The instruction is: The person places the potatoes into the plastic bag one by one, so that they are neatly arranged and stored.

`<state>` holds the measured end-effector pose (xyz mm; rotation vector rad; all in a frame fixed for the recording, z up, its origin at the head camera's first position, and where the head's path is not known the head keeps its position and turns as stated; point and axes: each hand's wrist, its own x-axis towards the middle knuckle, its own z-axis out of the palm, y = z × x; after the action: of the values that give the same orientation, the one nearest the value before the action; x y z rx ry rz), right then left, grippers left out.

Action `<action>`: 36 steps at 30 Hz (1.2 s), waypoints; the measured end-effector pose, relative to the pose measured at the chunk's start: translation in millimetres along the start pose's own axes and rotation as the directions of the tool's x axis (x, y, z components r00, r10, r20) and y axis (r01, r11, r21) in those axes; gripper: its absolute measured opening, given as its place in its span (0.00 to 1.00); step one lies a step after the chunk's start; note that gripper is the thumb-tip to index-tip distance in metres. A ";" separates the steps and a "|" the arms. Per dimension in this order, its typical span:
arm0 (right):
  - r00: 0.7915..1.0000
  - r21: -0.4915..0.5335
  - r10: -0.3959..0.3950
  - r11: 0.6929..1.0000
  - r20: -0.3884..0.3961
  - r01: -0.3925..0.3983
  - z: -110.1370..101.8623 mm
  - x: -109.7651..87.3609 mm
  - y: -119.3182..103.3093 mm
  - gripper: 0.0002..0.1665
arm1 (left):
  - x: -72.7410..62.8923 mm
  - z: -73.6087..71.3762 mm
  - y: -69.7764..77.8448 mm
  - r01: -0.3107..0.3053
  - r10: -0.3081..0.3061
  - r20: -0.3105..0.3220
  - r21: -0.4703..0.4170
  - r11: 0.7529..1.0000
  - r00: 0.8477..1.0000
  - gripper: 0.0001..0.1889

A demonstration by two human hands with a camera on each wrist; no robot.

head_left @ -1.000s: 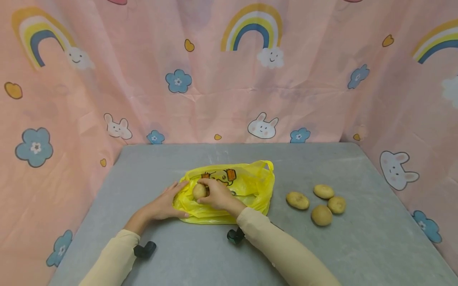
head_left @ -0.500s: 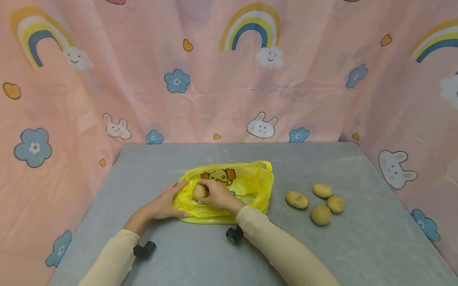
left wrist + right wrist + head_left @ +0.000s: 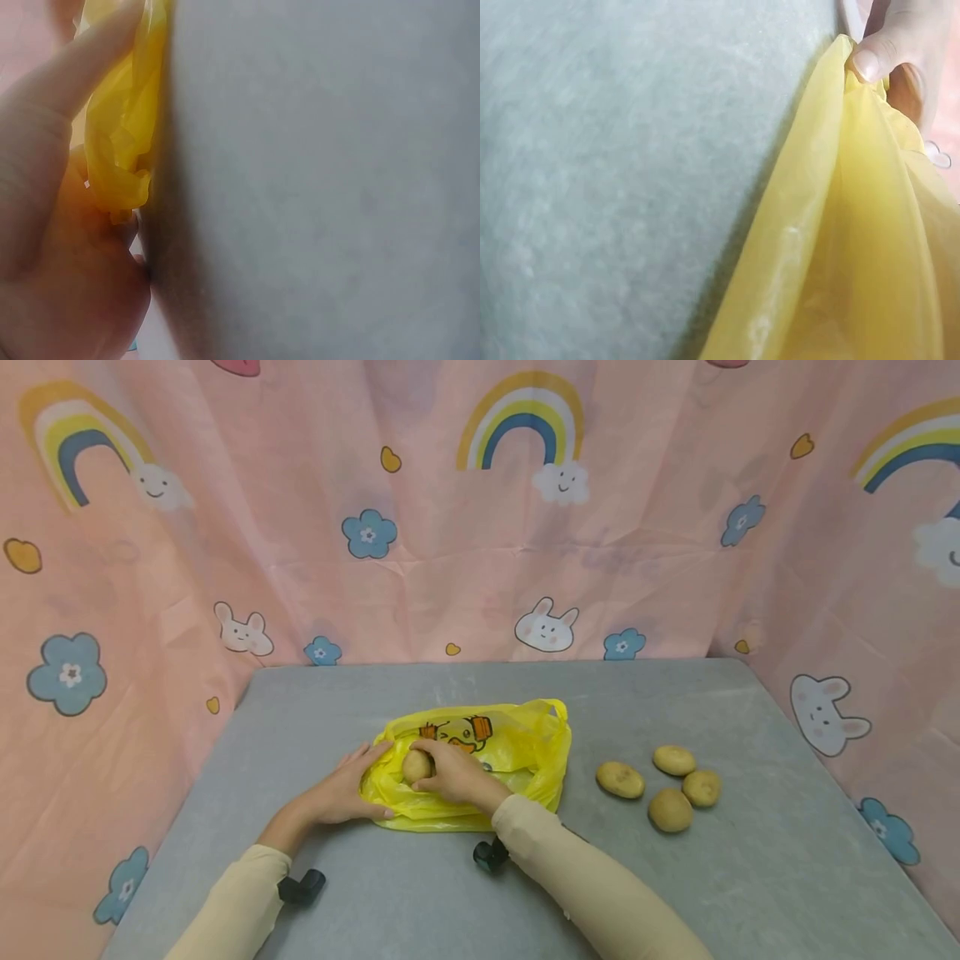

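A yellow plastic bag with a cartoon print lies on the grey table, its mouth facing up. My right hand reaches into the mouth and pinches a potato between thumb and fingers at the bag's left end. My left hand grips that same end, thumb on the near side and fingers on the far side. In the left wrist view the thumb lies across the crumpled yellow plastic. The right wrist view shows the left thumb pressing the bag's edge; the right hand is hidden there.
Several loose potatoes lie to the right of the bag, a little apart from it. A pink printed curtain stands behind and at both sides of the grey table. Dark wrist-worn devices sit near both sleeves.
The head view has shifted slightly. Both hands, the bag and the potatoes otherwise look the same.
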<state>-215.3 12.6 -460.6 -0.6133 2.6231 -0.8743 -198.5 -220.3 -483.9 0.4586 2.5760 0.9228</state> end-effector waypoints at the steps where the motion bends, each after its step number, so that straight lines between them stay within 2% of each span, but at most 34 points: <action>1: 1.000 -0.005 -0.001 1.000 -0.003 0.001 0.3 -0.1 -0.1 0.37 | -0.1 -0.1 0.0 0.000 0.000 0.001 0.001 1.000 1.000 0.61; 12: 1.000 -0.005 0.003 1.000 0.004 -0.003 3.8 -3.2 0.7 0.37 | -3.1 4.5 -1.2 0.013 -0.013 0.014 -0.004 1.000 1.000 0.60; 18: 1.000 0.035 -0.018 0.999 0.017 0.018 2.0 -2.7 4.1 0.40 | -1.9 3.8 -2.6 0.000 0.000 0.013 -0.031 1.000 1.000 0.60; 23: 0.999 0.093 -0.008 0.996 0.048 0.003 -2.5 -3.2 5.7 0.43 | -1.1 2.5 -2.6 0.006 -0.005 0.025 -0.047 0.999 1.000 0.60; 27: 0.999 0.128 0.009 0.992 0.044 -0.014 -8.3 -7.4 5.5 0.44 | -0.8 2.7 -2.3 0.009 -0.007 0.030 -0.052 0.999 1.000 0.59; 36: 0.999 0.173 -0.038 0.984 0.006 0.037 -25.3 -17.3 2.7 0.39 | -1.0 3.5 -3.4 0.002 -0.001 0.014 -0.055 0.999 1.000 0.60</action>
<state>-211.6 35.4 -440.2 -0.6204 2.5003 -1.0932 -196.7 -221.3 -488.4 0.4460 2.5315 0.9835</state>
